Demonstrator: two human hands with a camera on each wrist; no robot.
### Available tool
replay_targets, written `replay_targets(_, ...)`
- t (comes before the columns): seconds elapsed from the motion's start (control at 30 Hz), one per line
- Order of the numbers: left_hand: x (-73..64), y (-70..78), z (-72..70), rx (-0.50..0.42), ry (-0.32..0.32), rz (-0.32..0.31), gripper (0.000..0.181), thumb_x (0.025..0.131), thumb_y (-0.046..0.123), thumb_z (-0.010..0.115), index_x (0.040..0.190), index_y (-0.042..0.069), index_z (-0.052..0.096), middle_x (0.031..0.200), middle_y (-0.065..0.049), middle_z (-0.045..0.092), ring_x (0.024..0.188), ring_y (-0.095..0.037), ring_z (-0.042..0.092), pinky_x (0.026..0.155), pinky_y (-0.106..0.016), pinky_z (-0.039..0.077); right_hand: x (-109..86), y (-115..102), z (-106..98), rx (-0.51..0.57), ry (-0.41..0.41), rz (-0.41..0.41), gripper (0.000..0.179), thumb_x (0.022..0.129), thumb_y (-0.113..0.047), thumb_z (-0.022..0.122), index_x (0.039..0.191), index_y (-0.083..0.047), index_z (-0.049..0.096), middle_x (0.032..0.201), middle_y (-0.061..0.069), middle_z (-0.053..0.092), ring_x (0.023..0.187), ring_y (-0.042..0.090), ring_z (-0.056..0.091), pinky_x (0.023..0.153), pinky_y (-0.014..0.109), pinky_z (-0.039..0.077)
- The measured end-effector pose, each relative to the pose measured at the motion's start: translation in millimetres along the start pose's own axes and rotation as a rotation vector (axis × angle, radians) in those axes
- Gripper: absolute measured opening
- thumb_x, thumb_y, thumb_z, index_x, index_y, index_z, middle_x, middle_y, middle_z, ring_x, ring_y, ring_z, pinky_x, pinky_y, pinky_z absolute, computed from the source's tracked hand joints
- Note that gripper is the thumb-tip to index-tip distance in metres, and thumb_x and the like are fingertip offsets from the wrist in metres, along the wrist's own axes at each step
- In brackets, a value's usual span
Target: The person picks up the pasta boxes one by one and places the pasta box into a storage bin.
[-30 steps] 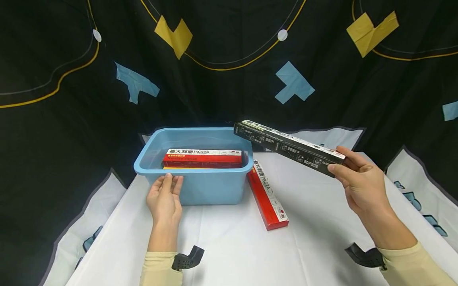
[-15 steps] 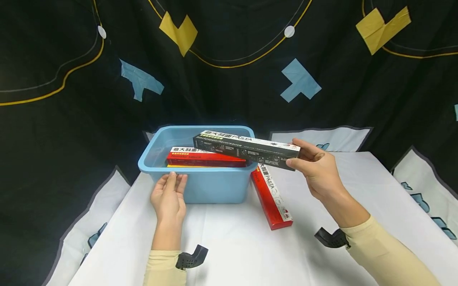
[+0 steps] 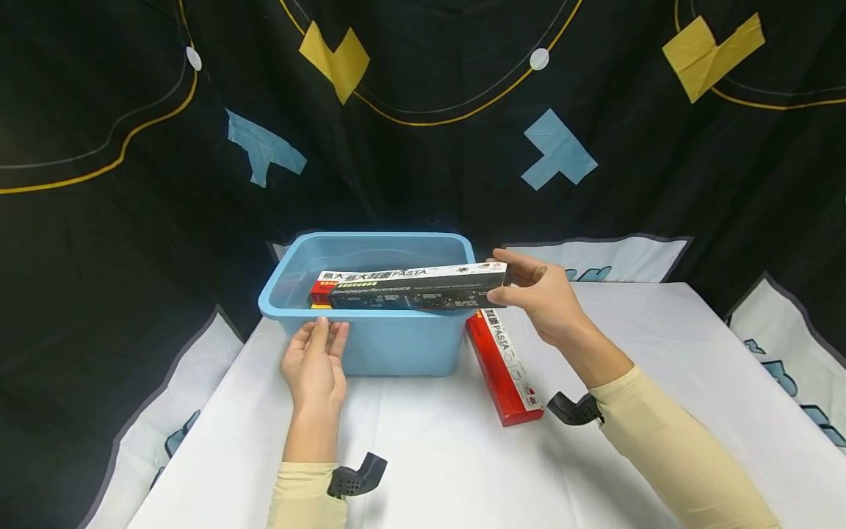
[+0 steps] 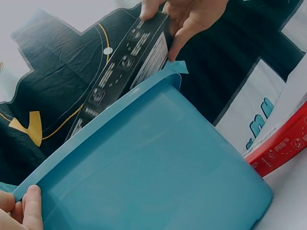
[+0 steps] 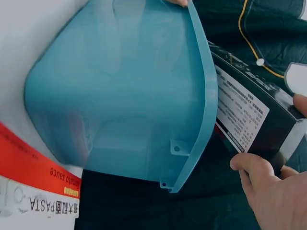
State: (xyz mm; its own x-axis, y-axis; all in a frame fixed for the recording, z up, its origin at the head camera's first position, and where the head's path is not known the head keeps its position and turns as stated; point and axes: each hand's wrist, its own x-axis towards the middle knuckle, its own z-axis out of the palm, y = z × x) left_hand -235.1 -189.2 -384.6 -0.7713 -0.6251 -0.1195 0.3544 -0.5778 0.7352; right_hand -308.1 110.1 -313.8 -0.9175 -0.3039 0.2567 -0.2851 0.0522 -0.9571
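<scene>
A light blue plastic bin (image 3: 396,347) stands on the white-covered table. My left hand (image 3: 316,366) pinches its front rim near the left corner, thumb on the rim and fingers beneath. My right hand (image 3: 538,297) holds a long black pasta box (image 3: 423,289) by its right end, thumb in front and fingers behind. The box lies nearly level, its left part within the bin opening and its right end beyond the right rim. Behind it, a red pasta box (image 3: 321,289) in the bin is mostly hidden. The left wrist view shows the black box (image 4: 120,72) slanting past the rim.
Another red pasta box (image 3: 504,371) lies slantwise on the table, against the bin's right side in the head view. A thin yellow edge (image 3: 320,307) shows under the red box inside the bin. A black curtain (image 3: 423,184) hangs behind the table.
My right hand has carried the black box leftward and down, from right of the bin to over and into its opening, levelling it. My left hand keeps its hold on the rim.
</scene>
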Motion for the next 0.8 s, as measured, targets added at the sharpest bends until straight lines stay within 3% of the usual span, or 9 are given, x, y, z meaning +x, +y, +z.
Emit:
replay_targets(0.3,0.5,-0.4,-1.2,-0.005,-0.009,-0.003,0.033,0.090,0.018,0.070,0.111,0.001,0.051,0.114,-0.017,0.055,0.103,-0.022,0.063,0.090,-0.030,0.058,22.8,2,11,-0.120,-0.097,-0.030,0.066,0.080,-0.010,0.078,0.141,-0.014,0.053,0.134,0.005,0.057,0.121,0.028,0.050,0.095,0.044,0.055)
replay_targets(0.63,-1.5,0.3,-0.1,0.006,-0.028,-0.002,0.039,0.087,0.021,0.073,0.113,0.000,0.052,0.116,-0.016,0.056,0.104,-0.022,0.064,0.090,-0.030,0.058,42.3,1,23,-0.184,-0.210,-0.014,0.065,0.077,-0.011,0.079,0.138,-0.014,0.056,0.128,0.004,0.062,0.114,0.029,0.052,0.088,0.041,0.059)
replay_targets(0.8,-2.0,1.1,-1.1,0.003,-0.023,-0.002,0.039,0.087,0.021,0.073,0.113,0.001,0.052,0.116,-0.016,0.057,0.104,-0.022,0.064,0.090,-0.030,0.057,51.0,2,36,-0.300,-0.255,0.034,0.067,0.076,-0.020,0.081,0.138,-0.018,0.056,0.131,-0.002,0.059,0.118,0.023,0.052,0.090,0.041,0.058)
